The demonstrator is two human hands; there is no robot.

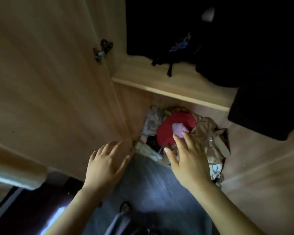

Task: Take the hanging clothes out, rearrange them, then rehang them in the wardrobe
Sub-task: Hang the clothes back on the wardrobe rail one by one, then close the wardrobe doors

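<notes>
**A:** Where are the hands, taking the shelf [159, 85] as the mark?

**B:** Both are below it. I see my right hand [188, 160] over the heap of loose clothes under the shelf, its fingers [177, 141] straight, spread and holding nothing. The tips reach a lilac piece [179, 129] lying on a red garment [171, 128]; I cannot tell whether they touch it or hover just above. My left hand [105, 165] lies flat against the lower corner of the wardrobe door [49, 82], below the shelf and to its left, fingers straight too, gripping nothing.

**A:** And the things the job is about?

**B:** The dark hanging clothes [261, 78] are above the shelf, toward its right end. One long dark piece drops past the shelf's front edge there, so its long axis runs up and down. The rail and hangers are lost in the dark.

**A:** Which hand goes?

**B:** The right one, I'd say. From its fingers the hanging clothes lie up and to the right, across the shelf edge; the left hand is well apart from them. I judge the move to be a lift above the shelf, not a push deeper into the heap.
</notes>
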